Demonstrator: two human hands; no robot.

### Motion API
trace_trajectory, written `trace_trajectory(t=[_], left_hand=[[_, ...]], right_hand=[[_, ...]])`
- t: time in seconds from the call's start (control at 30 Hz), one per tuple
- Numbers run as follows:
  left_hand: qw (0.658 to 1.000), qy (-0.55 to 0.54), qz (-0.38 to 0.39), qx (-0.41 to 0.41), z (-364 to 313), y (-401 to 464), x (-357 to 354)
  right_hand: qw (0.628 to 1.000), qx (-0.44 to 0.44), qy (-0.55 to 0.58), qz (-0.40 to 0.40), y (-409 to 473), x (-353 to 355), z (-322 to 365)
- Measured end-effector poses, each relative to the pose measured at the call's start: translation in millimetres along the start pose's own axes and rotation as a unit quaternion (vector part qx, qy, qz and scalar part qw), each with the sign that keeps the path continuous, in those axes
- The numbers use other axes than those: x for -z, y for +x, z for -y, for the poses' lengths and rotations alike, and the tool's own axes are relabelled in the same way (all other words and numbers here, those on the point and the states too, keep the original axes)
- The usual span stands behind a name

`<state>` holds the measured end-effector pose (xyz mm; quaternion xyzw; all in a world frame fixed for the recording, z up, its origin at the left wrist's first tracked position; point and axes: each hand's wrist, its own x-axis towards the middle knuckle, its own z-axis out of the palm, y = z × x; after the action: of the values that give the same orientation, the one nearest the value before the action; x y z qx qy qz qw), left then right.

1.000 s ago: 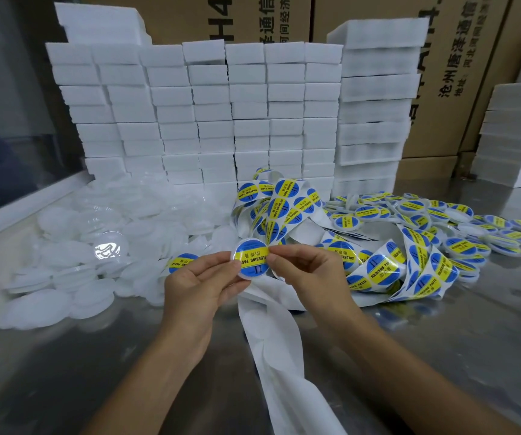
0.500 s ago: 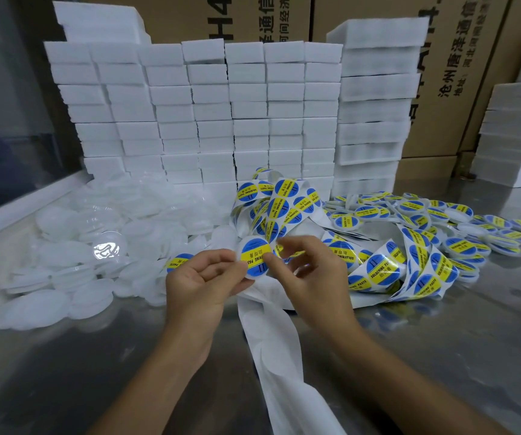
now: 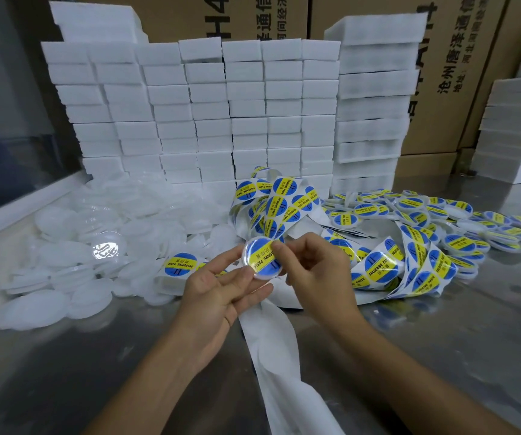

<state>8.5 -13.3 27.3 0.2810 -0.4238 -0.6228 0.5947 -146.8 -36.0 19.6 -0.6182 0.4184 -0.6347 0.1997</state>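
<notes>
A round clear lid (image 3: 262, 259) bearing a blue and yellow sticker sits between my two hands above the metal table (image 3: 64, 372). My left hand (image 3: 218, 293) holds the lid from below and the left, its thumb curled on the lid's lower edge. My right hand (image 3: 315, 271) presses its fingertips on the sticker at the lid's upper right. A strip of stickers on white backing paper (image 3: 284, 208) lies tangled behind my hands, and its bare backing (image 3: 271, 356) trails toward me.
A heap of plain clear lids (image 3: 89, 246) covers the left of the table. Stickered lids (image 3: 441, 221) lie piled at the right. Stacks of white foam blocks (image 3: 209, 114) form a wall behind, with cardboard boxes (image 3: 460, 73) beyond.
The lid has turned and tilted in my hands, its sticker's yellow band running more upright. My right fingers moved from the lid's right edge onto the sticker's top.
</notes>
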Motion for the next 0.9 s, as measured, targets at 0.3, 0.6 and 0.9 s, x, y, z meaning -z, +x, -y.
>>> trace_trajectory(t=[0.3, 0.6, 0.9], left_hand=[[0.998, 0.046, 0.024, -0.019, 2.2, -2.7, -1.5], [0.996, 0.077, 0.023, -0.026, 4.4, -2.3, -2.8], [0.993, 0.105, -0.041, -0.042, 1.5, -0.5, 1.4]], right_hand=[[0.998, -0.007, -0.067, 0.019, -3.3, -2.1, 3.4], [0.997, -0.047, -0.045, 0.039, -4.3, -2.4, 1.1], [0.992, -0.050, 0.014, 0.118, 0.1, 3.4, 2.9]])
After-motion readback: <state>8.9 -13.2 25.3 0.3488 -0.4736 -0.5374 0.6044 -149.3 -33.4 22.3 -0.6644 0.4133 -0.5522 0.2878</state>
